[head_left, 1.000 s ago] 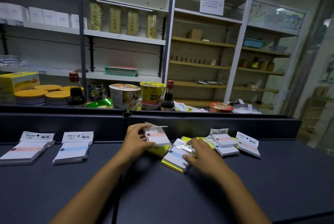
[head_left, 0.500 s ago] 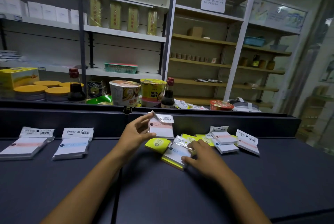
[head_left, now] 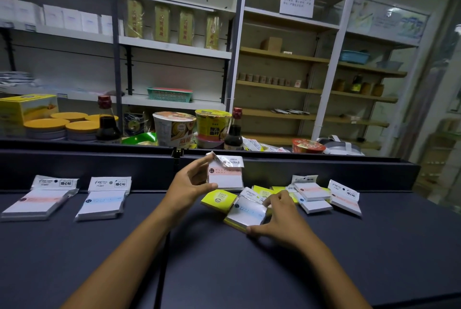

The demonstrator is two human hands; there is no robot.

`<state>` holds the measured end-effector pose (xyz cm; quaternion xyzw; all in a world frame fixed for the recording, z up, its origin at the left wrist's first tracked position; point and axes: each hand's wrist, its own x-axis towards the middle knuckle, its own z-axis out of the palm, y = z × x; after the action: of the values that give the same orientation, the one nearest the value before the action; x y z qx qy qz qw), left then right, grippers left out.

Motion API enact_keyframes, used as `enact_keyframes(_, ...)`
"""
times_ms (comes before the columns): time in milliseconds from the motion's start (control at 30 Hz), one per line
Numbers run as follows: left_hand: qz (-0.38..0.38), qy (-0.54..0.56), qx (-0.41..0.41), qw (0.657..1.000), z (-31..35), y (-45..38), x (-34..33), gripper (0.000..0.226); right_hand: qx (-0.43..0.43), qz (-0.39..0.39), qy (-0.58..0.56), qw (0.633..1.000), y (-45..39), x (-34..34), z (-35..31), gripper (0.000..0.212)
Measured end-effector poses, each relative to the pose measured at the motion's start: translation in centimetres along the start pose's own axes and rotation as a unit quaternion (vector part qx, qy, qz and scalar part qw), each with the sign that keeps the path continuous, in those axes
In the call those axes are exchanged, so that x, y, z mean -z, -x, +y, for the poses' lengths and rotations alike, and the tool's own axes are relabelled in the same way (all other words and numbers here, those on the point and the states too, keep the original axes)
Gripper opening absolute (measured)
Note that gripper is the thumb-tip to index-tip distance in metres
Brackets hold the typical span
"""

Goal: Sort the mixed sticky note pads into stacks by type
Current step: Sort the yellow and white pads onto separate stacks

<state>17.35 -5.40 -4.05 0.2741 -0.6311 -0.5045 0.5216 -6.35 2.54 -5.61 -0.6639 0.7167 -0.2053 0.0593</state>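
Sorted: pink-band stack (head_left: 37,202), blue-band stack (head_left: 103,204) at desk (head_left: 74,258) left | left hand (head_left: 189,184) pinches pink-band pad (head_left: 225,175) | right hand (head_left: 279,216) grips blue-band pad (head_left: 247,212) | mixed pile (head_left: 311,196) remains

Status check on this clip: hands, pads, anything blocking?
Left hand holds pink-band pad lifted off the counter. Right hand grips blue-band pad atop the mixed pile. Pink stack and blue stack started left; path clear.

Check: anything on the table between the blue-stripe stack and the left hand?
Head view: nothing. Bare dark table between the blue-stripe stack and the left hand.
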Motion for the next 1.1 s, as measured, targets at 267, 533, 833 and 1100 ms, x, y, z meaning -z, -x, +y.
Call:
enact_keyframes(267,0.03,0.031,-0.021,0.999,1.1,0.6,-0.3,0.071,0.017,0.108,-0.154,0.982,0.5,0.4,-1.6,0.071)
enact_keyframes(533,0.061,0.005,-0.038,0.997,2.8,3.4,3.5,0.07,0.058,0.106,-0.305,0.945,-0.3,-0.4,-6.9,0.076)
enact_keyframes(833,0.114,-0.089,-0.043,0.989,6.3,6.9,14.6,0.065,0.108,0.099,-0.325,0.934,-1.8,-3.3,-15.3,0.08)
enact_keyframes(1100,0.178,-0.118,-0.018,0.977,7.4,9.6,22.9,0.066,0.152,0.067,-0.324,0.931,-2.4,-6.3,-23.3,0.082)
